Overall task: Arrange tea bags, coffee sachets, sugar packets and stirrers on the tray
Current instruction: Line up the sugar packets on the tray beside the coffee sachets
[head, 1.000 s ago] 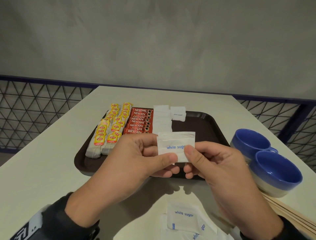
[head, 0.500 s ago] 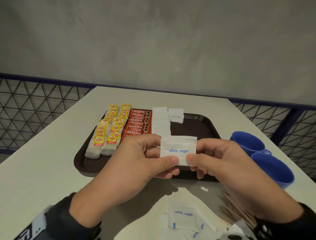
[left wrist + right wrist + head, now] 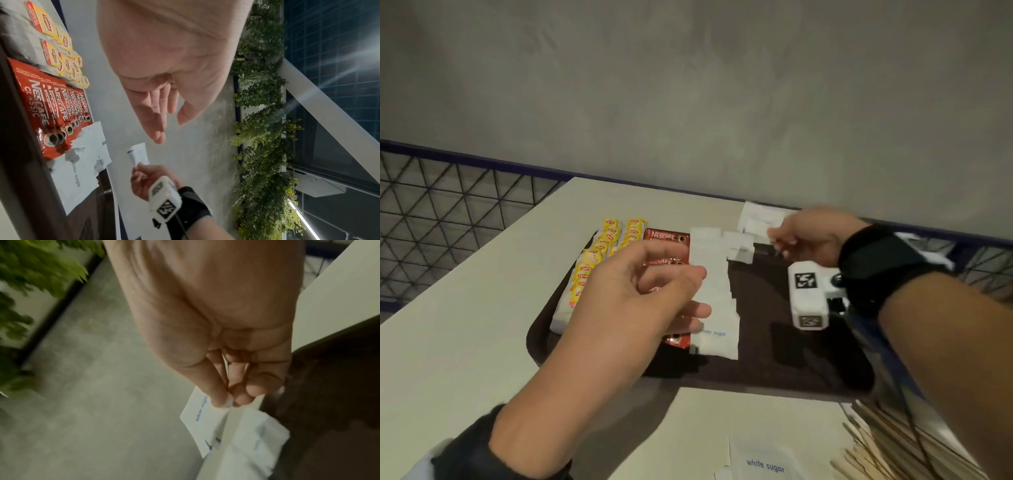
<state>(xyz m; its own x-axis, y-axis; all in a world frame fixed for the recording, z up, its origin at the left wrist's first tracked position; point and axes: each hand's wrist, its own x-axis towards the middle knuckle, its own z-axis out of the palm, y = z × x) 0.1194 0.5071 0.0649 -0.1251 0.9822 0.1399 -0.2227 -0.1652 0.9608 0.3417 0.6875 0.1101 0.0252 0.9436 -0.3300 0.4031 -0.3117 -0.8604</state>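
Note:
A dark brown tray (image 3: 791, 359) holds yellow-tagged tea bags (image 3: 602, 246) at its left, red coffee sachets (image 3: 667, 236) beside them, then a column of white sugar packets (image 3: 714, 308). A second column of sugar packets (image 3: 738, 246) starts at the tray's far edge. My right hand (image 3: 774, 236) pinches one sugar packet (image 3: 760, 219) by its edge, just above that far column. The right wrist view shows the pinch (image 3: 226, 400) on the packet (image 3: 203, 418). My left hand (image 3: 698, 291) hovers over the coffee sachets, fingers loosely curled, holding nothing.
Loose sugar packets (image 3: 760, 462) lie on the white table in front of the tray. A pile of wooden stirrers (image 3: 887, 445) lies at the near right. The tray's right half is bare. A mesh railing (image 3: 448, 212) runs behind the table on the left.
Both hands held the sugar packet in front of me. The left hand has let go, and the right hand has carried the packet forward over the tray's far edge.

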